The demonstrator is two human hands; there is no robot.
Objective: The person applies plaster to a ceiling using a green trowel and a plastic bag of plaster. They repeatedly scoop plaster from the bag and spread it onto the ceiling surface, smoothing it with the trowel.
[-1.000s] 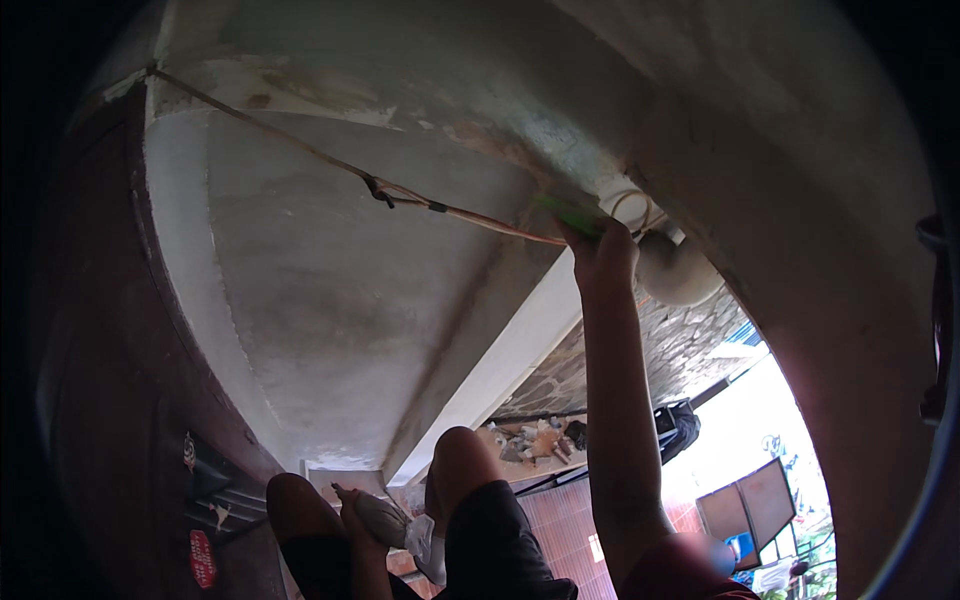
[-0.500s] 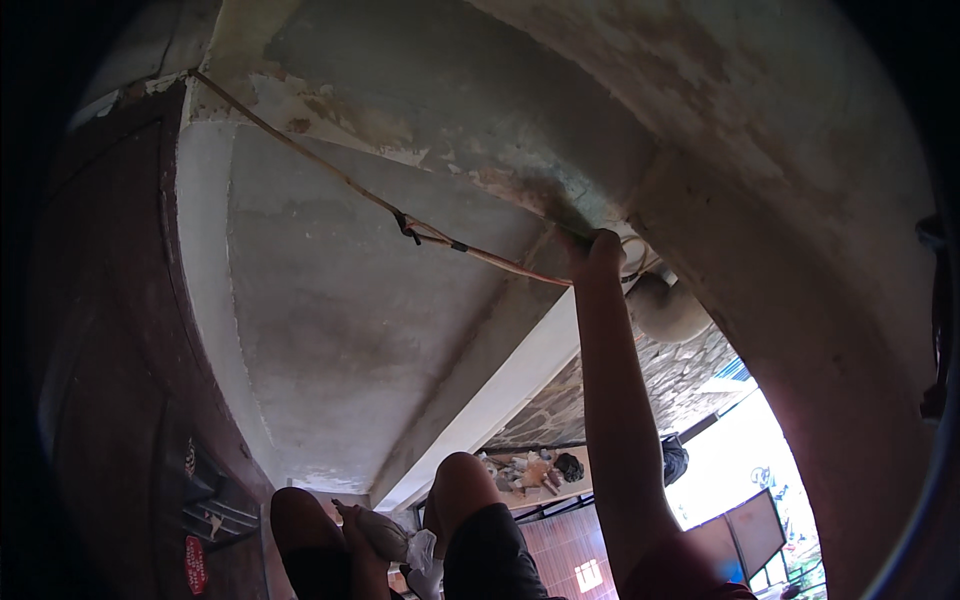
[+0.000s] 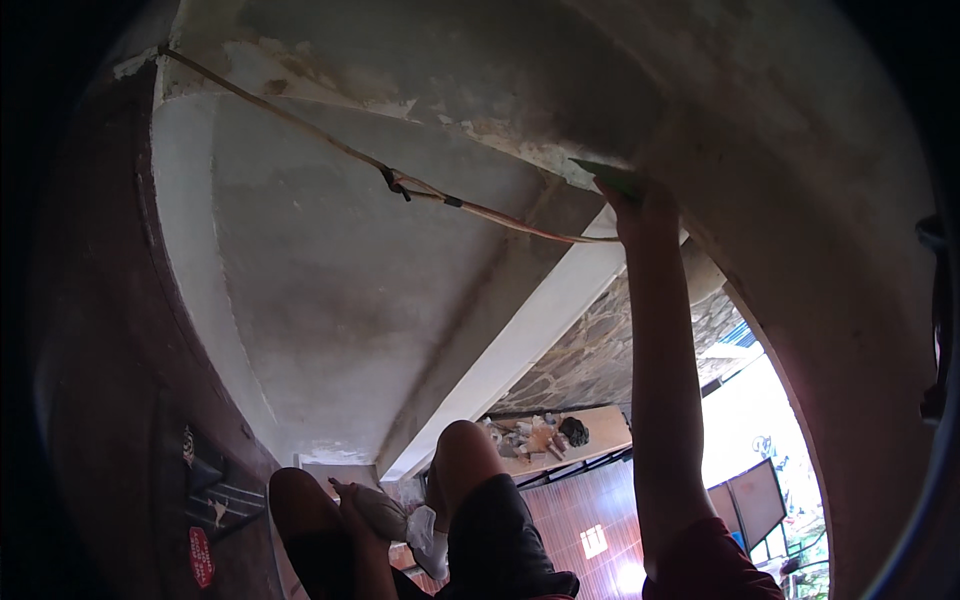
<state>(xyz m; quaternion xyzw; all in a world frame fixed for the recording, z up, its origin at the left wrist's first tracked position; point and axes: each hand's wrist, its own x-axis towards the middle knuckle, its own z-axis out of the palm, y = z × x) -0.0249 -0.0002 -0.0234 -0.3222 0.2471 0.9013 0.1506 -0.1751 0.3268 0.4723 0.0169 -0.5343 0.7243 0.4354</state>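
Note:
My right arm stretches up to the damaged seam where the plastered surfaces meet overhead. My right hand (image 3: 648,212) is closed round a flat green scraper (image 3: 606,175), its thin edge at or close to the flaking strip (image 3: 530,148). Low in the view, between my bent knees, my left hand (image 3: 350,508) holds a plastic bag of grey paste (image 3: 381,513). Its clear, crumpled end (image 3: 422,528) hangs towards the right knee. Most of the left fingers are hidden by the bag.
A cable (image 3: 330,145) with a dark knot sags across the plastered wall. Dark wooden panelling (image 3: 95,330) stands at left. Below are a ledge (image 3: 605,428) with assorted items, reddish slatted flooring (image 3: 560,510) and a bright opening at right.
My right hand has moved rightward and slightly up along the seam, and more of the green scraper shows. The view has shifted a little; the left hand still holds the bag.

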